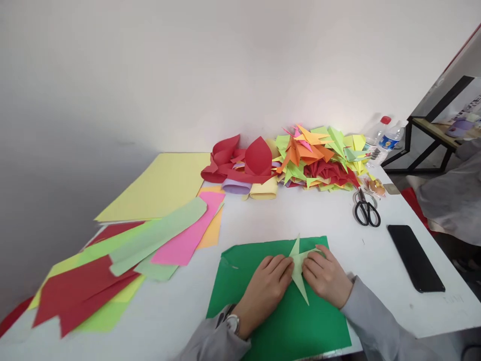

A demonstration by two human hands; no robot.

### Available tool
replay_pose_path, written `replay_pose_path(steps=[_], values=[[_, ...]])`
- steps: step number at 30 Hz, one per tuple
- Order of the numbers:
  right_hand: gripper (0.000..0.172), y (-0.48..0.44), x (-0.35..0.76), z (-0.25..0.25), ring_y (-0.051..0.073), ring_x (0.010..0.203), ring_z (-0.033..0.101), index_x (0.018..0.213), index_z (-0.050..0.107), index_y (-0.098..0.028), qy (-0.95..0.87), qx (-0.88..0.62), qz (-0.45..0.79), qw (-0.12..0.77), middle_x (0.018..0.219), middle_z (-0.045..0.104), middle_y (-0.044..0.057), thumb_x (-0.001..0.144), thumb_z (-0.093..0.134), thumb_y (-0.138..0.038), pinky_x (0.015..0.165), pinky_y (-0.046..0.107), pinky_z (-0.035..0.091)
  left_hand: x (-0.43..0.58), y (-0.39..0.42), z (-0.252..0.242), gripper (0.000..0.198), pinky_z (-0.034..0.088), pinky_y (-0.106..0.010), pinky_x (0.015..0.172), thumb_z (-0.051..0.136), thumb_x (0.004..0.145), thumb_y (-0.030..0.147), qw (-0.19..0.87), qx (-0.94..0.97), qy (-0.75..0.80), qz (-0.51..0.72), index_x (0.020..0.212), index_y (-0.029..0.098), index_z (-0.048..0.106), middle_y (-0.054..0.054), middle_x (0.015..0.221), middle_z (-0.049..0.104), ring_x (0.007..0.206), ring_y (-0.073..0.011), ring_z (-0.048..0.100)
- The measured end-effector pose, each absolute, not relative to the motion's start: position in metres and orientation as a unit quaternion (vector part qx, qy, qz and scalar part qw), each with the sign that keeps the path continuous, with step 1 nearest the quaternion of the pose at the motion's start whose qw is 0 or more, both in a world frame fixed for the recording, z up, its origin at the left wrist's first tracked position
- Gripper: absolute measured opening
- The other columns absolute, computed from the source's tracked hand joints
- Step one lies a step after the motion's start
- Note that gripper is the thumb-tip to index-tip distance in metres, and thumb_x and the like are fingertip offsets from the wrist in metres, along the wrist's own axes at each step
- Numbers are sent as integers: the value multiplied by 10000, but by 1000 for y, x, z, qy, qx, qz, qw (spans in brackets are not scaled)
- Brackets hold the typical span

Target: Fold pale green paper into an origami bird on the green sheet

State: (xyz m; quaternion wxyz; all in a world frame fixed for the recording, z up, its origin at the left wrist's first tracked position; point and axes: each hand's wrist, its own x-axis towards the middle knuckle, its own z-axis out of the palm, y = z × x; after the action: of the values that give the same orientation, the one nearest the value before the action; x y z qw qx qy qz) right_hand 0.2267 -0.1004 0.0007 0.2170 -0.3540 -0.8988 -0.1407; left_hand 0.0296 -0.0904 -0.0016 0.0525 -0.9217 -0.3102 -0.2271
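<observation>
A pale green folded paper piece (298, 268) with several pointed tips lies over a dark green sheet (308, 326). My left hand (268, 286), with a watch at the wrist, has its fingers closed together on the left side of the folded paper. On the other side my right hand (325, 276) grips the paper's right arm, thumb and fingers bent around it. The fingertips of both hands hide parts of the folds.
Coloured paper strips (180, 235) and a yellow sheet stack (161, 183) lie left. Red curled paper (258, 158) and a folded paper pile (326, 160) stand by the wall. Scissors (367, 213), a black phone (416, 258) and plastic bottles (389, 140) are right. A person's sleeve shows far right.
</observation>
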Motion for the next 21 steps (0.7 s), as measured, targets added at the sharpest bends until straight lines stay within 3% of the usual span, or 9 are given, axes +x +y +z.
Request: replay_pose_path(steps=[6,13,21], values=[[221,-105,232,11,211,910,567,1080,614,-145,-893,-402,-7,200,866,649,68,925,457,-144,1002,499,330,33,-98,-5,166,448,-363,737,487,934,118,4,-900,-364,-239,1004,157,632,-79,942,657,859,-208,578],[168,-99,225,10,182,803,530,871,647,-190,-862,-452,17,229,748,614,18,941,496,-213,925,429,340,30,-93,2,165,411,-343,717,484,954,198,-123,-860,-419,-263,923,176,645,-47,889,653,834,-195,556],[159,-105,224,3,175,897,559,939,660,-198,-863,-438,-41,249,747,661,-5,965,504,-178,1038,478,248,30,-91,-1,147,386,-344,713,503,933,150,-95,-870,-390,-285,910,167,647,-44,881,663,812,-187,554]])
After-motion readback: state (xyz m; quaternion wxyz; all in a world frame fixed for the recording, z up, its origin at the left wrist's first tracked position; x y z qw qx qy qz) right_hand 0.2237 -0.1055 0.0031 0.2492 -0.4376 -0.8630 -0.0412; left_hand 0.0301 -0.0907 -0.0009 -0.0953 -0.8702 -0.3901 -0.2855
